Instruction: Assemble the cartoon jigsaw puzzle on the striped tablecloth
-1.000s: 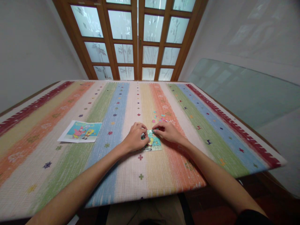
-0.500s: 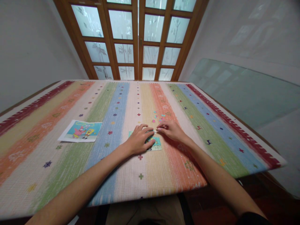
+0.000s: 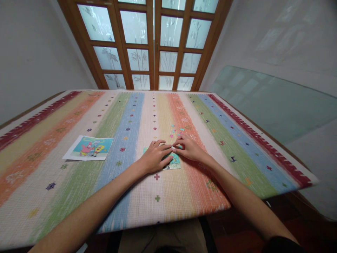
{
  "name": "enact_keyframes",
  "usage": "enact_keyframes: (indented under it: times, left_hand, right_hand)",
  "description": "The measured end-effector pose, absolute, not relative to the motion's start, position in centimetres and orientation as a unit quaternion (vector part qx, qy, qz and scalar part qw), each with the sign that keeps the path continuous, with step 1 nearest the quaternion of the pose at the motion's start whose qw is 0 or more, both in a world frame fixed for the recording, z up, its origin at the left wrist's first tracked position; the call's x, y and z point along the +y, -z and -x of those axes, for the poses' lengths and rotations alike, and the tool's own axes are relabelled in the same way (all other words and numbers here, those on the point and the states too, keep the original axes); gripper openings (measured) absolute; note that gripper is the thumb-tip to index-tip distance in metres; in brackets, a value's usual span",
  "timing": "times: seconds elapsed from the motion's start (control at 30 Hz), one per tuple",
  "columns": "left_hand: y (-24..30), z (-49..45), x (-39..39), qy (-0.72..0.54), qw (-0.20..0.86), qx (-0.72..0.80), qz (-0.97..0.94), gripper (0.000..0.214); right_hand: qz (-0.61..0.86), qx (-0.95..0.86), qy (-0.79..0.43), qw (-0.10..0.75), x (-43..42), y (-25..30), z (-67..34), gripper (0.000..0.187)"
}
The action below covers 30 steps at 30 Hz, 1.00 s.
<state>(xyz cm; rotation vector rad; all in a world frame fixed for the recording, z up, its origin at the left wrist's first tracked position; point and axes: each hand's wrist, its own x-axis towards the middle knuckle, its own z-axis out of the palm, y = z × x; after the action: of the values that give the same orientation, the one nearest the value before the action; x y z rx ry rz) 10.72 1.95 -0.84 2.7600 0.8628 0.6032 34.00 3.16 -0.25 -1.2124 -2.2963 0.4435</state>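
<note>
A partly assembled jigsaw puzzle (image 3: 175, 165) in turquoise and pale yellow lies on the cloth in front of me. My left hand (image 3: 157, 156) rests over its left part with the fingers spread, hiding much of it. At the puzzle's upper edge, my right hand (image 3: 188, 148) pinches a small pale puzzle piece (image 3: 172, 148) between thumb and fingers. The left fingertips nearly meet the right ones there, and the piece is partly covered. Several loose puzzle pieces (image 3: 171, 136), pink and turquoise, are scattered just beyond the right hand.
A printed cartoon picture (image 3: 92, 148) on white paper lies to the left. The striped tablecloth (image 3: 158, 211) covers the large table. Wooden doors with glass panes (image 3: 138, 30) stand behind it, and a greenish glass panel (image 3: 268, 95) leans at the right wall.
My right hand has moved slightly left and down, bringing its pinched fingertips to the puzzle's upper edge beside the left fingertips. The left hand stays nearly still. The view has shifted slightly.
</note>
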Motion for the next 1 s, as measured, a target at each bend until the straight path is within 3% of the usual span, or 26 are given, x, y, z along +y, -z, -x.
enact_keyframes:
  times: [0.27, 0.53, 0.73, 1.0]
  left_hand:
    - [0.8, -10.8, 1.9, -0.196, 0.092, 0.291, -0.932, 0.032]
    - [0.6, -10.8, 1.9, -0.186, 0.095, 0.295, -0.932, 0.031]
    - [0.5, -10.8, 1.8, -0.187, 0.099, 0.295, -0.932, 0.033]
    - [0.6, -10.8, 1.8, -0.185, 0.1, 0.299, -0.931, 0.031]
  right_hand:
    - [0.463, -0.825, -0.191, 0.262, 3.8, 0.2, -34.6, 0.008]
    - [0.466, -0.767, -0.366, 0.248, 3.8, -0.6, -35.3, 0.016]
    - [0.431, -0.793, -0.342, 0.262, 3.9, -1.0, -35.7, 0.025]
    - [0.402, -0.831, -0.304, 0.233, 3.7, -1.4, -35.7, 0.016]
